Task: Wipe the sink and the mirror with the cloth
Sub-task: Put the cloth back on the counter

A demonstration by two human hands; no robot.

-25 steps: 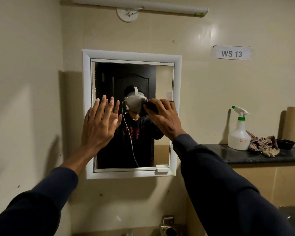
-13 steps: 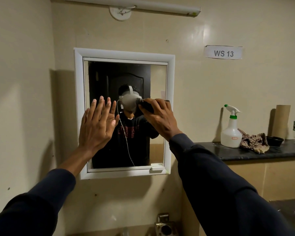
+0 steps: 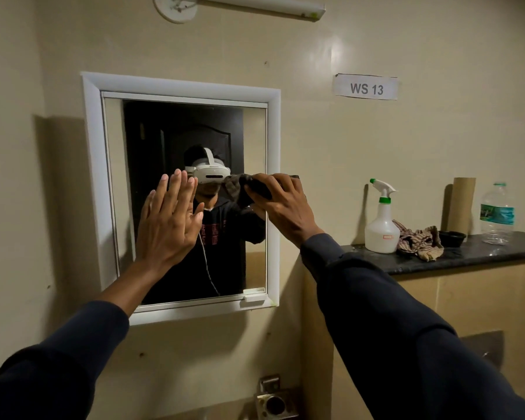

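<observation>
Two hands are raised at the mirror (image 3: 176,140): left hand (image 3: 167,222) flat, fingers spread; right hand (image 3: 285,207) clasped on a dark cloth (image 3: 237,187), pressed at the right edge.

Mirror (image 3: 176,140): glossy glass in a smooth white frame; wall (image 3: 376,140) is painted, slight sheen. Tabletop (image 3: 473,253): polished dark stone; spray bottle (image 3: 382,227) is matt white plastic, rag (image 3: 419,239) beside it is crumpled striped fabric. Cloth (image 3: 235,186) is dark, soft weave; cardboard tube (image 3: 462,204) is matt.
</observation>
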